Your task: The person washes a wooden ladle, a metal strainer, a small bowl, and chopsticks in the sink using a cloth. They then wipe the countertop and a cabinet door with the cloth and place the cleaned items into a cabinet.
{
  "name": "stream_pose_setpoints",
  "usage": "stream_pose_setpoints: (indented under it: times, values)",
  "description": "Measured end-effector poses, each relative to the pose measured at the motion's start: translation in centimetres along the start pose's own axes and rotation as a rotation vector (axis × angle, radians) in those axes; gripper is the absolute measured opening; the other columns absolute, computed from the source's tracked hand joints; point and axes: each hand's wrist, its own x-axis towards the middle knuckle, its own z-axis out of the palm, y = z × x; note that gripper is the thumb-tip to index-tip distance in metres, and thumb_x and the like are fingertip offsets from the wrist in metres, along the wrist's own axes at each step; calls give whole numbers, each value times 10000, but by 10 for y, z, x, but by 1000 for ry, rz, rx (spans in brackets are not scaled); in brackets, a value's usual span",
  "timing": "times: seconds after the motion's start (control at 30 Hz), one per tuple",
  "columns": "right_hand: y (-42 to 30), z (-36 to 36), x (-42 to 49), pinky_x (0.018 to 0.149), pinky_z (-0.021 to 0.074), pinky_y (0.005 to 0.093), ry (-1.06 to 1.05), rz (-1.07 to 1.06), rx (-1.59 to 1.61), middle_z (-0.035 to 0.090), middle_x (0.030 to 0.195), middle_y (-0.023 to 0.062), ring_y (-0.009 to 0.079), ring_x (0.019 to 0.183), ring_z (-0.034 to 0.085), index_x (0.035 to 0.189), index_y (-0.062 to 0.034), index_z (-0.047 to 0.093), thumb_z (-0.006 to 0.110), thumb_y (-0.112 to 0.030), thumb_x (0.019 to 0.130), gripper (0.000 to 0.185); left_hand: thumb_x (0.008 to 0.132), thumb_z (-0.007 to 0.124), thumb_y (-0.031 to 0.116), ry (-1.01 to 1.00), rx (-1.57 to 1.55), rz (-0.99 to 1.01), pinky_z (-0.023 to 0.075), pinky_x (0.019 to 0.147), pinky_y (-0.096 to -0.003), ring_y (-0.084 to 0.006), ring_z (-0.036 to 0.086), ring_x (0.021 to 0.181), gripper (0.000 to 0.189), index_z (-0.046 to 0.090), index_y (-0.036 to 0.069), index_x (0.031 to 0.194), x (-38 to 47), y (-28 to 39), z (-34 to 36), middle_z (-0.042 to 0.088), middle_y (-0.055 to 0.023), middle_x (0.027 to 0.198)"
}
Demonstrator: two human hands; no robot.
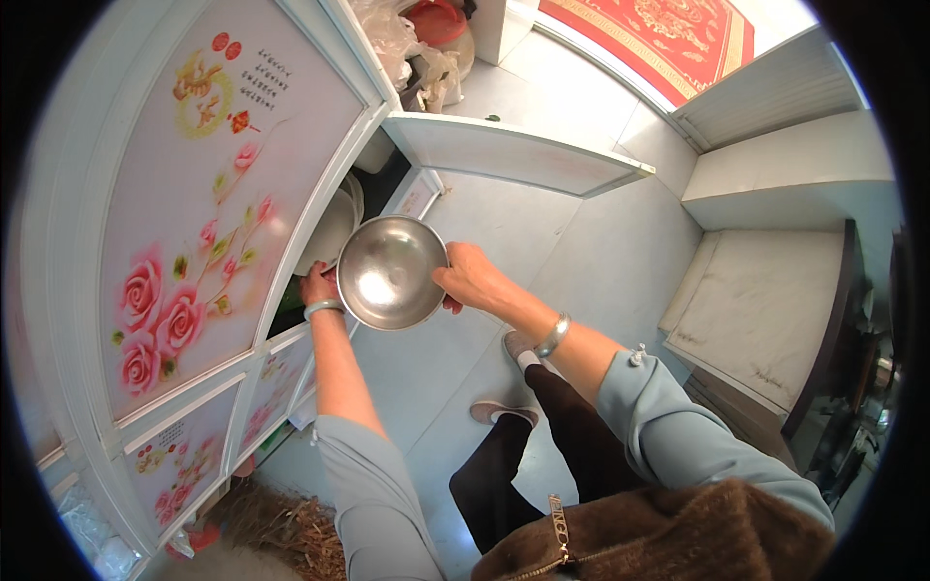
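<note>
My right hand (468, 276) grips the rim of a stainless steel bowl (392, 272), thumb on the inner side and fingers beneath. The bowl is tilted so that its shiny, bare inside faces me. It hangs in front of an open cabinet compartment (392, 185). At the compartment's edge, my left hand (320, 285) reaches in against a large white dish (327, 232). The steel bowl stands partly in front of that hand, so its fingertips and hold are hidden. More pale crockery (354, 194) lies behind the dish.
An opened cabinet door (523, 152) juts out beyond the bowl. Rose-patterned panels (211, 218) cover the cabinet at left. Plastic bags (439, 69) fill a space beside it. A broom (290, 530) lies low at left. A pale stone-like slab (748, 312) stands at right.
</note>
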Motion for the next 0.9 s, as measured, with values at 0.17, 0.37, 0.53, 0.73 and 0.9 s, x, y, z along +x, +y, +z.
stream_pose_setpoints:
  times: [0.17, 0.37, 0.53, 0.73, 0.9]
  values:
    - [29, -14, -6, 517, 548, 354, 9, 19, 13, 657, 659, 187, 230, 528, 658, 925, 159, 569, 477, -53, 803, 261, 971, 508, 75, -121, -239, 19, 623, 839, -480, -408, 676, 918, 283, 486, -151, 1140, 39, -10, 4, 604, -257, 1092]
    - [30, -5, -15, 512, 549, 352, -17, 44, 44, 650, 646, 173, 229, 522, 654, 939, 155, 560, 488, -67, 811, 266, 1002, 503, 165, -260, -377, -20, 556, 958, -533, -427, 620, 1075, 453, 376, -162, 1288, 22, 14, -14, 504, -296, 1282]
    - [25, -28, -43, 479, 543, 376, 65, 84, -8, 631, 582, 206, 264, 514, 663, 731, 162, 578, 495, -40, 810, 231, 960, 575, 377, -533, 123, -227, 523, 911, -393, -321, 606, 1133, 649, 372, -53, 1401, -112, 44, 47, 581, -205, 1274]
    - [-23, -13, -89, 489, 551, 380, -40, 19, -383, 618, 531, 189, 267, 501, 661, 629, 67, 664, 538, -40, 781, 225, 890, 636, 54, -640, 578, 326, 473, 691, -237, -63, 564, 789, 309, 624, -9, 1192, -193, 43, 12, 642, 9, 902]
    - [-18, 1, -113, 503, 559, 376, -96, -181, -643, 644, 572, 212, 274, 490, 661, 637, 41, 691, 570, -60, 759, 199, 914, 663, 130, -458, 829, 479, 430, 627, -239, -69, 484, 673, 156, 678, -24, 939, -241, 87, 14, 575, 31, 708]
